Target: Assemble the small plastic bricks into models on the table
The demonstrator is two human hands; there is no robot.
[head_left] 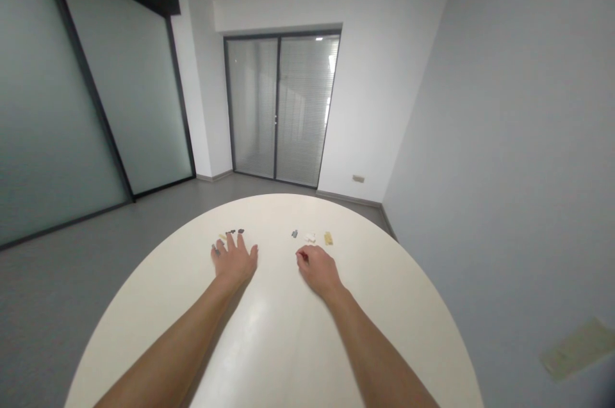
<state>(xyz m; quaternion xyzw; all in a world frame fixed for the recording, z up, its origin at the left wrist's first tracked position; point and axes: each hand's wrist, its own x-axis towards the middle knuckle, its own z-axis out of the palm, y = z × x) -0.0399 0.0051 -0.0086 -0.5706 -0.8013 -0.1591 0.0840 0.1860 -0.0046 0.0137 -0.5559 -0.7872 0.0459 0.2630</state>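
Observation:
My left hand (234, 261) lies with its fingers spread on the white round table (269, 344). Around its fingertips are several small dark pieces (241, 230), a pale yellow piece (222, 237) and a grey piece (214, 248), partly covered by the fingers. My right hand (319, 268) is closed, with a small red piece (304, 255) showing between thumb and fingers; its kind is too small to tell. Just beyond that hand sit a small grey piece (295, 234), a little group of white pieces (310, 237) and a group of yellow pieces (328, 238).
The table's curved far edge (283, 195) lies a short way past the pieces. Beyond are a glass door with blinds (302, 113), frosted glass panels (115, 88) at left and a white wall (509, 139) at right.

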